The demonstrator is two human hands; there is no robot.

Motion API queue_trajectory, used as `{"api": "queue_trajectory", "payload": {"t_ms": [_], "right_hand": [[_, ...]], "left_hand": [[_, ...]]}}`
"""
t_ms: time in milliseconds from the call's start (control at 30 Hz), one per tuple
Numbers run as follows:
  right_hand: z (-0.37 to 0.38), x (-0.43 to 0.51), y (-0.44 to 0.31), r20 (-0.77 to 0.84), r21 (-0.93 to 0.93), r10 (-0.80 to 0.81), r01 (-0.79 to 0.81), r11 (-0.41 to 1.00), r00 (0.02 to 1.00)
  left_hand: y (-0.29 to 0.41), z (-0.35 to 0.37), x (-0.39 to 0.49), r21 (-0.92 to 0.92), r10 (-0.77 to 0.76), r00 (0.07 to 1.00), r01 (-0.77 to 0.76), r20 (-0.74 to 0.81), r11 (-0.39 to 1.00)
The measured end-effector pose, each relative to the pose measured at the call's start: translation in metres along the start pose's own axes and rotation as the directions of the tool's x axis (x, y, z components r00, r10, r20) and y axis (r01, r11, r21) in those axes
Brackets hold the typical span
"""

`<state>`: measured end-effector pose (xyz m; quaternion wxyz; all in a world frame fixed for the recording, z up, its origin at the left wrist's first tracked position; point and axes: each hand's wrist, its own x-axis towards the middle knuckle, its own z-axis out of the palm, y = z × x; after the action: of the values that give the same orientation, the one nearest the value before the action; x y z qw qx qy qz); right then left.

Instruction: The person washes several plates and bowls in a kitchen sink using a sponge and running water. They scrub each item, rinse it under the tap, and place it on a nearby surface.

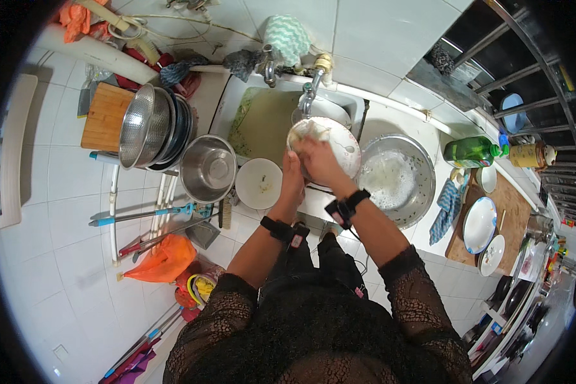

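A white plate (344,144) with a printed pattern is tilted over the front of the sink (223,126), below the faucet (308,98). My left hand (294,180) grips its left rim. Against its inner face, my right hand (318,156) presses a pale, blurred cloth (313,129). Behind the plate, a white bowl (333,111) sits partly hidden in the sink's right side. Cloudy water with green scraps fills the left of the sink. Close to my left wrist is a white bowl (254,185) with food bits. Right of the plate stands a metal basin (425,192) of suds.
A steel pot (206,168) and stacked metal basins (141,127) stand at left beside a wooden board (106,113). On the right are a green detergent bottle (470,152), a blue striped cloth (445,211), and a cutting board (513,216) carrying a blue-rimmed dish (479,225). A dustpan (204,234) lies low at left.
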<state>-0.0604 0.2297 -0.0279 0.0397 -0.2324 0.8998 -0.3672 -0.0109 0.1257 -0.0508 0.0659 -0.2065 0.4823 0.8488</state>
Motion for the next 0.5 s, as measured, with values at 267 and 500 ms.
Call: {"api": "queue_trajectory", "payload": {"t_ms": [267, 500], "right_hand": [[-0.028, -0.028, 0.038, 0.237, -0.145, -0.013, 0.049, 0.988, 0.971], [0.019, 0.004, 0.001, 0.138, 0.234, -0.062, 0.028, 0.972, 0.989]], "left_hand": [[0.014, -0.035, 0.001, 0.060, 0.045, 0.990, -0.037, -0.131, 0.997], [0.016, -0.019, -0.012, 0.076, 0.010, 0.999, -0.007, -0.035, 0.997]]}}
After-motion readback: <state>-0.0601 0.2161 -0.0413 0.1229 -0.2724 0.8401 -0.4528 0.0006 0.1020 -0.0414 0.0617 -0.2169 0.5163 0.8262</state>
